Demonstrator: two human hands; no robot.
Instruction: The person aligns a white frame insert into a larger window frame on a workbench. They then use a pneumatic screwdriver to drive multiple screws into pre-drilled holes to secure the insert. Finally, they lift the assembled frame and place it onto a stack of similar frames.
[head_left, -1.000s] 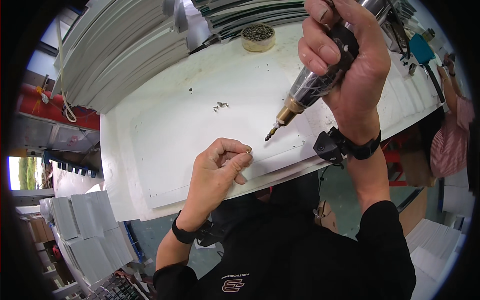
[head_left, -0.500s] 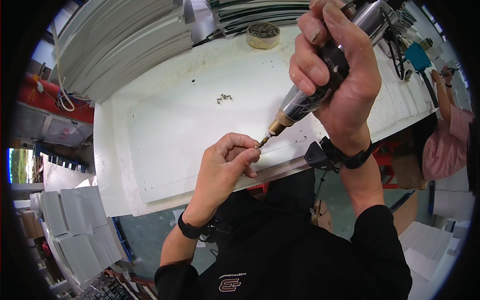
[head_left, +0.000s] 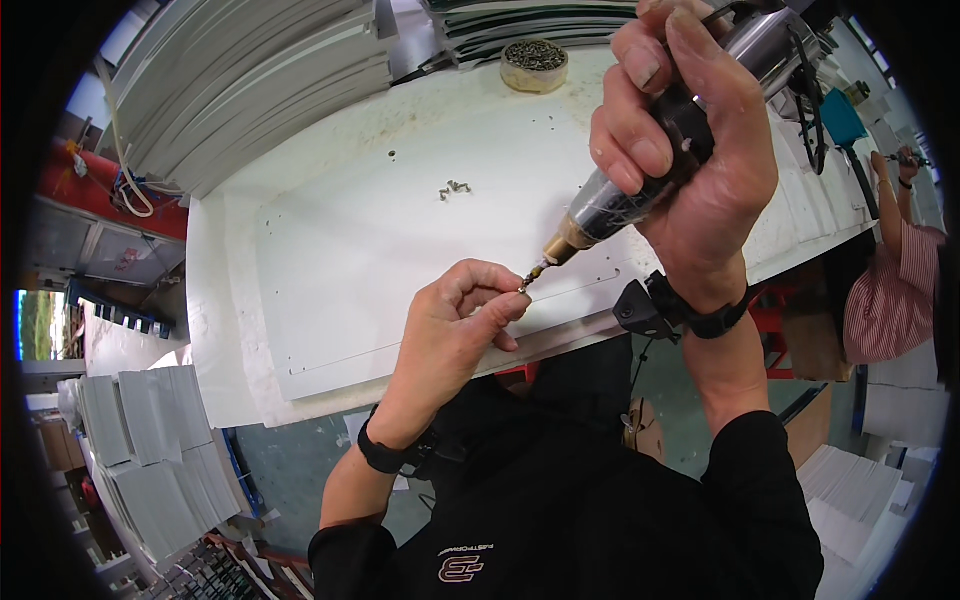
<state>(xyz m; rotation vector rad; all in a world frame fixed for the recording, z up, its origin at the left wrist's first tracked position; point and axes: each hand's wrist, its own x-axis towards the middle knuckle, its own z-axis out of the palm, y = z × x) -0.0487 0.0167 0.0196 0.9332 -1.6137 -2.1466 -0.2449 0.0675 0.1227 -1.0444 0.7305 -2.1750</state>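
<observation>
My right hand (head_left: 700,150) is wrapped round an electric screwdriver (head_left: 605,205), a dark body with a brass-coloured nose, tilted down to the left. Its bit meets a small screw (head_left: 523,290) that my left hand (head_left: 465,310) pinches between thumb and forefinger. The screw is tiny and partly hidden by the fingertips. Both hands are above the near side of a white panel (head_left: 350,290), which has small holes near its edges. Several loose screws (head_left: 455,189) lie in a little heap on the panel, beyond my left hand.
A round tub of screws (head_left: 534,66) stands at the table's far side. Tall stacks of white panels (head_left: 270,85) rise at the far left, with more stacked sheets (head_left: 165,460) at lower left. At the right edge, a co-worker in a striped shirt (head_left: 890,310) holds a tool.
The screwdriver and both hands have shifted slightly to the right in the picture. My left fingers still pinch the screw at the bit, and the view has moved a little.
</observation>
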